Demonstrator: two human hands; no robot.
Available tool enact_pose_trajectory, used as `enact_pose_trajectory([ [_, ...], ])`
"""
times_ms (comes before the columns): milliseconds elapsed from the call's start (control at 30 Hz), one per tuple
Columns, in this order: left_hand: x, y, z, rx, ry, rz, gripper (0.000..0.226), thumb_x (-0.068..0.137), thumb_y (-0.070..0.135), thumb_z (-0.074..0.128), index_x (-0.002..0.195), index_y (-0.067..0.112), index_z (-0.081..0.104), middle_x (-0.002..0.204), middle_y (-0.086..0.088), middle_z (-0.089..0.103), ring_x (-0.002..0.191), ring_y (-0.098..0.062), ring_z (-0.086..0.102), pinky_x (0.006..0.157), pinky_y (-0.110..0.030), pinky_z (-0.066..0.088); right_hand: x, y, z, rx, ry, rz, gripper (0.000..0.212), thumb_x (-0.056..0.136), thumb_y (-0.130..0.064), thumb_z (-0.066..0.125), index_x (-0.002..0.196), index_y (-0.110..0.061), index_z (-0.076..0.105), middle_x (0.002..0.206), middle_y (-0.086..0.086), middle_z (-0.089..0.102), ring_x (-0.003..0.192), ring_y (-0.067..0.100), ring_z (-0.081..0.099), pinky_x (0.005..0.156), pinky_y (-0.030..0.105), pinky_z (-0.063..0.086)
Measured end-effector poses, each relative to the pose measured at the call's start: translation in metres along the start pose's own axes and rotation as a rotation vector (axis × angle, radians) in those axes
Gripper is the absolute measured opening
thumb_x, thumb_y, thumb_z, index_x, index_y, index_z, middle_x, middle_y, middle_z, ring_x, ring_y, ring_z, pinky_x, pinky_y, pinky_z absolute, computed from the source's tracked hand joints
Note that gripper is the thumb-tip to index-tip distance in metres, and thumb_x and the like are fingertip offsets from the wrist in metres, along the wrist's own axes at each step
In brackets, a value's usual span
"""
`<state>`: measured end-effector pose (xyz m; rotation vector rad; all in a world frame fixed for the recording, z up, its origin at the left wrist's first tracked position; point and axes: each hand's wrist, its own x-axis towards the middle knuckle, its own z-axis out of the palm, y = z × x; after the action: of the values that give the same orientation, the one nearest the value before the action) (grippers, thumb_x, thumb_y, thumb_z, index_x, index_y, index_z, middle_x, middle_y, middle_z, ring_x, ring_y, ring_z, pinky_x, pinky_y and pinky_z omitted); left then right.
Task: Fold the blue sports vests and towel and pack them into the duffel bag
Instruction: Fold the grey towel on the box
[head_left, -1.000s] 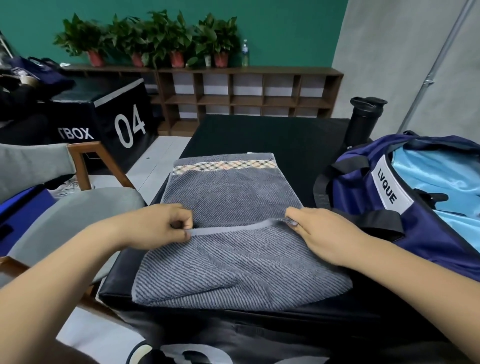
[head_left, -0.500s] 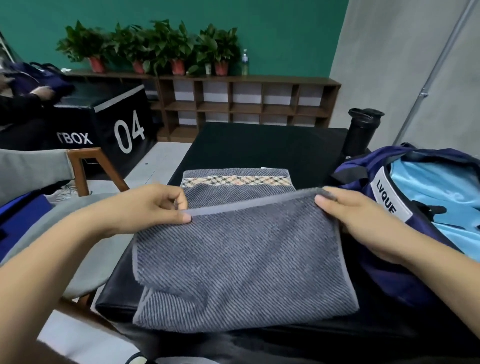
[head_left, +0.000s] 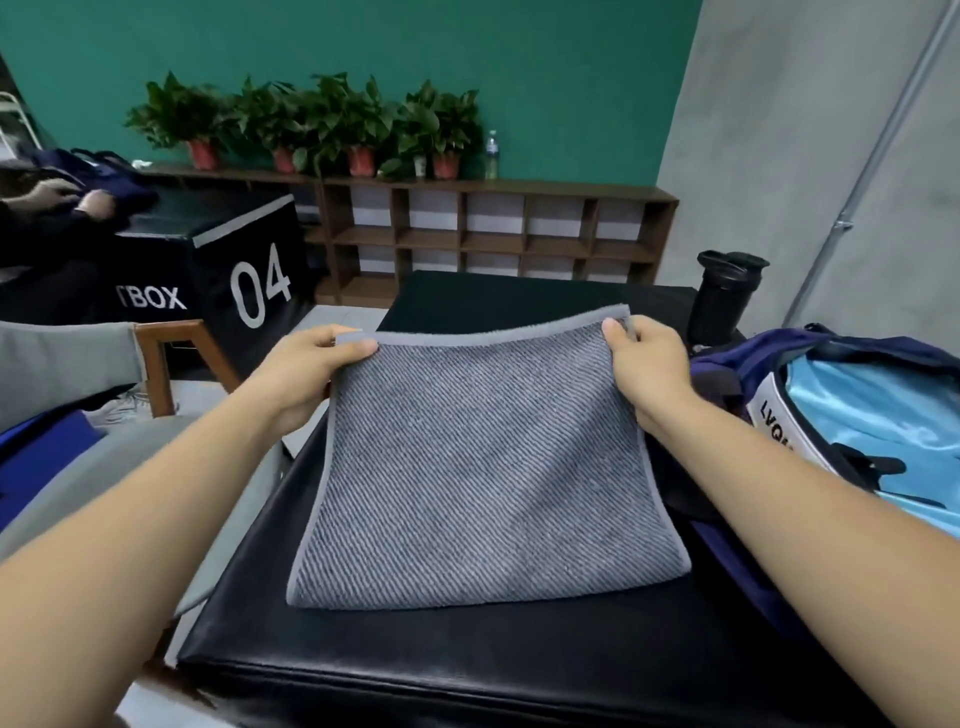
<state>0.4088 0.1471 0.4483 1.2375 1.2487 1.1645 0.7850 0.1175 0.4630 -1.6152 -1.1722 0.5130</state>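
A grey striped towel (head_left: 478, 467) lies folded on the black padded box (head_left: 467, 665) in front of me. My left hand (head_left: 306, 374) pinches its far left corner and my right hand (head_left: 644, 364) pinches its far right corner, holding the upper layer's edge lifted over the far side. The navy duffel bag (head_left: 831, 364) stands open at the right, its light blue lining (head_left: 872, 415) showing. Whether vests lie inside it I cannot tell.
A black shaker bottle (head_left: 722, 296) stands at the box's far right. A wooden chair with grey cushions (head_left: 104, 395) sits to the left. Another person's hands (head_left: 67, 200) work on a black "04" box (head_left: 208, 260). Shelves with potted plants (head_left: 322, 130) line the back wall.
Both hands carried the towel's near edge away from me over the rest, covering the plaid band at the far end. The towel is now doubled over.
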Motion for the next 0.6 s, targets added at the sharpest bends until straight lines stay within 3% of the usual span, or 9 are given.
enact_pose_trajectory([
  [100, 0.033, -0.015, 0.007, -0.009, 0.097, -0.036, 0.018, 0.095, 0.016, 0.08, 0.11, 0.005, 0.078, 0.115, -0.01, 0.079, 0.111, -0.029, 0.075, 0.103, -0.044, 0.058, 0.026, 0.024, 0.024, -0.132, -0.001, 0.031, 0.034, 0.108, -0.031, 0.057, 0.083, -0.009, 0.063, 0.088, 0.008, 0.066, 0.087, 0.029, 0.059, 0.075, 0.038, 0.042],
  [200, 0.055, -0.035, 0.013, 0.225, 0.157, -0.074, 0.019, 0.095, 0.017, 0.081, 0.086, 0.003, 0.072, 0.097, -0.009, 0.076, 0.095, -0.027, 0.072, 0.086, -0.037, 0.058, 0.038, 0.057, 0.037, -0.303, -0.08, 0.093, 0.036, 0.104, -0.024, 0.058, 0.071, -0.011, 0.055, 0.08, 0.009, 0.062, 0.084, 0.031, 0.059, 0.07, 0.038, 0.04],
  [233, 0.061, -0.044, 0.014, 0.309, 0.173, -0.071, 0.021, 0.095, 0.018, 0.081, 0.084, 0.003, 0.071, 0.093, -0.008, 0.075, 0.092, -0.027, 0.07, 0.082, -0.036, 0.056, 0.039, 0.066, 0.039, -0.315, -0.097, 0.128, 0.032, 0.101, -0.019, 0.059, 0.07, -0.011, 0.059, 0.082, 0.009, 0.066, 0.085, 0.031, 0.062, 0.071, 0.037, 0.044],
  [367, 0.087, -0.052, 0.014, 0.475, 0.212, -0.03, 0.013, 0.095, 0.027, 0.079, 0.086, 0.018, 0.078, 0.094, -0.003, 0.078, 0.096, -0.025, 0.073, 0.095, -0.048, 0.06, 0.033, 0.079, 0.041, -0.365, -0.1, 0.171, 0.023, 0.095, -0.008, 0.052, 0.086, -0.012, 0.073, 0.098, 0.009, 0.074, 0.095, 0.033, 0.067, 0.077, 0.034, 0.05],
  [500, 0.104, -0.052, 0.031, 0.575, 0.277, 0.022, 0.015, 0.101, 0.017, 0.067, 0.088, 0.012, 0.075, 0.093, -0.005, 0.074, 0.096, -0.027, 0.068, 0.083, -0.037, 0.053, 0.034, 0.08, 0.045, -0.43, -0.082, 0.154, 0.025, 0.096, -0.005, 0.047, 0.096, -0.014, 0.071, 0.105, 0.007, 0.071, 0.099, 0.032, 0.064, 0.078, 0.033, 0.045],
  [600, 0.105, -0.076, 0.041, 0.739, 0.321, 0.028, 0.018, 0.105, 0.019, 0.059, 0.091, 0.013, 0.069, 0.095, -0.008, 0.071, 0.093, -0.029, 0.064, 0.077, -0.035, 0.046, 0.037, 0.08, 0.044, -0.415, -0.036, 0.167, 0.025, 0.097, -0.006, 0.045, 0.097, -0.014, 0.068, 0.108, 0.007, 0.07, 0.098, 0.03, 0.062, 0.081, 0.036, 0.049],
])
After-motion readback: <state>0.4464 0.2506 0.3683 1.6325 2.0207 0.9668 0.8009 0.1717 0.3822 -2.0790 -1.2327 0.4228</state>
